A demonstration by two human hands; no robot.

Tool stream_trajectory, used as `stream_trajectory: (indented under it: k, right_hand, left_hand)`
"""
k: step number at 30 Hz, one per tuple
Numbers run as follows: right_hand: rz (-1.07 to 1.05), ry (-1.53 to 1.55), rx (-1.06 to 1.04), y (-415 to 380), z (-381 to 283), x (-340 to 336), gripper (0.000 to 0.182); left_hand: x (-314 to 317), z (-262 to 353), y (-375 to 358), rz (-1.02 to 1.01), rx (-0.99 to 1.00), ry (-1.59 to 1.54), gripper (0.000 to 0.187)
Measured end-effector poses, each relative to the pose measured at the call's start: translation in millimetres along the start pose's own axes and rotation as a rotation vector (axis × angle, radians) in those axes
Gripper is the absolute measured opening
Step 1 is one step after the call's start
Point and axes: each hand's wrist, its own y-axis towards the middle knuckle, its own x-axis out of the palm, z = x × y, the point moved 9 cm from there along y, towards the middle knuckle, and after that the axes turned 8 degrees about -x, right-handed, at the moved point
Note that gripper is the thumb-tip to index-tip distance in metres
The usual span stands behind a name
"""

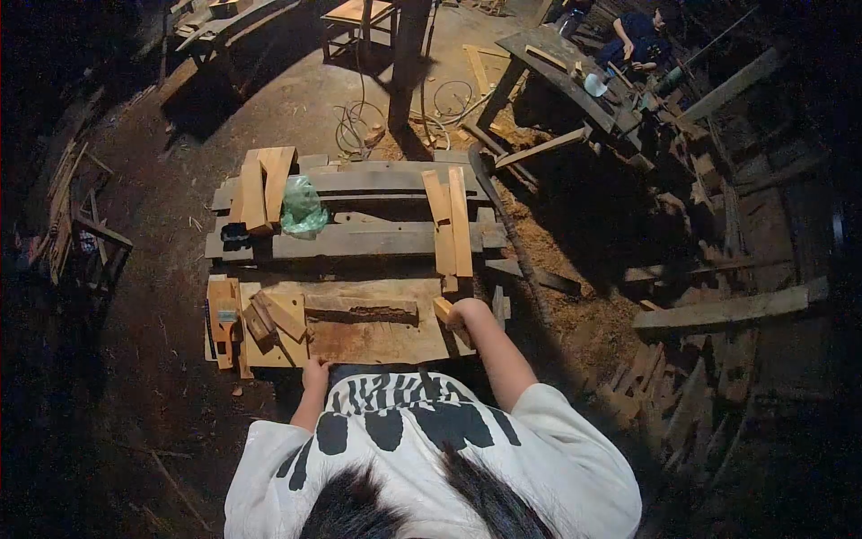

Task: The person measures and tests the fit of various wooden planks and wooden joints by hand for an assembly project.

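My right hand (467, 312) is closed around a small pale wooden block (444, 309) at the right end of the wide wooden board (359, 348). At the board's near edge, my left hand (316, 370) has its fingers drawn together; what they grip is too small to make out. A rough, bark-edged wood piece (364, 311) lies across the board between my hands. Left of it are several short wood offcuts (285, 314), some stacked at angles. A flat wooden piece with a pale patch (226, 323) rests at the board's left end.
Grey planks (359, 238) form the bench top beyond the board. On them lie pale boards (453, 220), more wood strips (262, 193) and a green plastic bag (303, 208). A post (409, 72) stands behind, near coiled cables (359, 126). Another person (639, 43) sits far right.
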Motion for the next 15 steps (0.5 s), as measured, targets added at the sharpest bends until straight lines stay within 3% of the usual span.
stream_trajectory:
  k: [11,13,15]
  right_hand:
    - [0.075,0.061,0.057,-65.5,-9.9,3.0,0.051]
    - [0.258,0.029,-0.154,-116.7,-32.3,-8.8,0.052]
    - [0.320,-0.015,-0.189,-108.6,-32.8,-9.8,0.051]
  left_hand:
    - [10.0,3.1,3.3,0.008,0.061,-0.021,0.025]
    - [11.1,5.4,1.6,-0.019,0.046,-0.019,0.024]
    - [12.9,6.2,0.3,-0.043,0.031,-0.019,0.024]
